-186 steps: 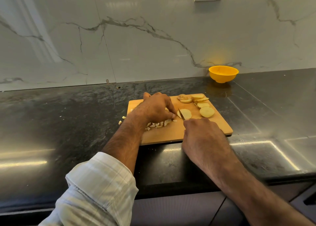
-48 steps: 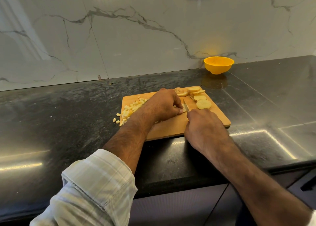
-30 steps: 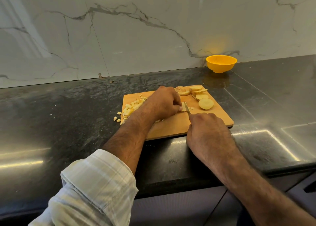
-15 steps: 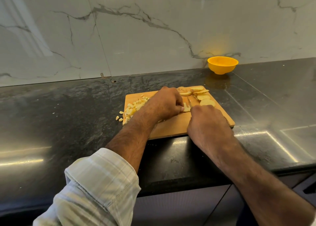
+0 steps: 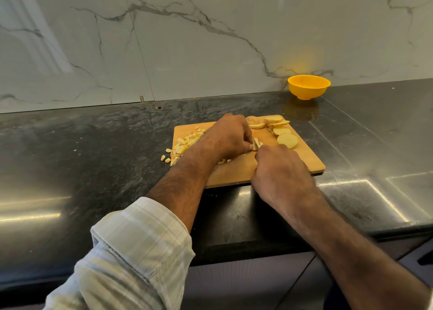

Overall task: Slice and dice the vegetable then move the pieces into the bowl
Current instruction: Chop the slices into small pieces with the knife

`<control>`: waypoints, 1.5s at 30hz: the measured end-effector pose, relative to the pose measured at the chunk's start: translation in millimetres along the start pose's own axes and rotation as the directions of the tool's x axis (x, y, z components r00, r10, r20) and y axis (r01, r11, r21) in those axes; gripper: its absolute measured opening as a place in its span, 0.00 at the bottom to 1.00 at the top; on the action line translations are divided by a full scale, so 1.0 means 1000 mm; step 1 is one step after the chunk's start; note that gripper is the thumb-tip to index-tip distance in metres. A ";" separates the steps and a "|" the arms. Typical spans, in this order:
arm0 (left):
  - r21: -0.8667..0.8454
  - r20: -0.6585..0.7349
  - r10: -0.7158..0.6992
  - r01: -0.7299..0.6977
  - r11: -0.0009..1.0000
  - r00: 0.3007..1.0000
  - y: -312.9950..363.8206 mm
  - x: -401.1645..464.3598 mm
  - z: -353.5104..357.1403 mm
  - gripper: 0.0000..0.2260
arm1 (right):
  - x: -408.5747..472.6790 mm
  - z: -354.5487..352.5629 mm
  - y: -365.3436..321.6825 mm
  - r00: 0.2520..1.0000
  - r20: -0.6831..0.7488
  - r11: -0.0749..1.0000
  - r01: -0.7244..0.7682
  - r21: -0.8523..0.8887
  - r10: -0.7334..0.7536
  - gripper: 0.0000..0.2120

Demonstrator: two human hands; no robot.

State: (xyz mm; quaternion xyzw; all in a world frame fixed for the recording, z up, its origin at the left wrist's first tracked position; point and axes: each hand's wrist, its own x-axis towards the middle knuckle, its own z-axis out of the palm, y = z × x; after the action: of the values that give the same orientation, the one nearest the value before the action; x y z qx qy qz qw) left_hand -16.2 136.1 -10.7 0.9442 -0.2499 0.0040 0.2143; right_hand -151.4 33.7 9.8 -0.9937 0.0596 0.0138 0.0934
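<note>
Where left grip (image 5: 228, 137) presses, slice (image 5: 257, 142) beneath

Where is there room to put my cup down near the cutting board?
Bare black countertop lies right of the cutting board, before the yellow bowl. More lies far left, past the diced pieces. The board itself is crowded: left hand, right hand, knife, slices.

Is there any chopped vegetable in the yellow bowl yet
No, the yellow bowl at the back of the counter looks empty, and the diced pieces still lie on the cutting board.
</note>
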 end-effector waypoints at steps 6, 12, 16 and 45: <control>-0.002 0.000 0.006 -0.006 1.000 1.000 -0.001 0.000 0.000 0.03 | 0.006 -0.005 0.000 1.000 0.019 1.000 0.018 0.000 -0.018 0.14; -0.076 0.008 -0.003 0.004 0.997 1.000 -0.005 -0.004 -0.005 0.06 | -0.027 -0.004 0.015 1.000 0.013 1.000 0.028 -0.001 -0.028 0.12; -0.126 -0.051 -0.023 0.016 0.992 0.998 -0.010 -0.006 -0.012 0.07 | -0.025 -0.006 0.014 0.998 -0.059 0.999 0.040 0.020 -0.039 0.13; -0.094 -0.043 -0.027 0.023 0.995 0.999 -0.010 -0.009 -0.010 0.04 | -0.017 -0.001 0.007 0.998 -0.031 0.998 0.055 0.029 -0.054 0.15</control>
State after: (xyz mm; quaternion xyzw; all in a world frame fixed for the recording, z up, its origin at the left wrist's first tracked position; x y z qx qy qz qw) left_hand -17.6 152.5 -6.4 0.9359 -0.2330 0.0107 0.2639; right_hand -169.5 28.9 9.9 -0.9936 0.0342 -0.0044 0.1076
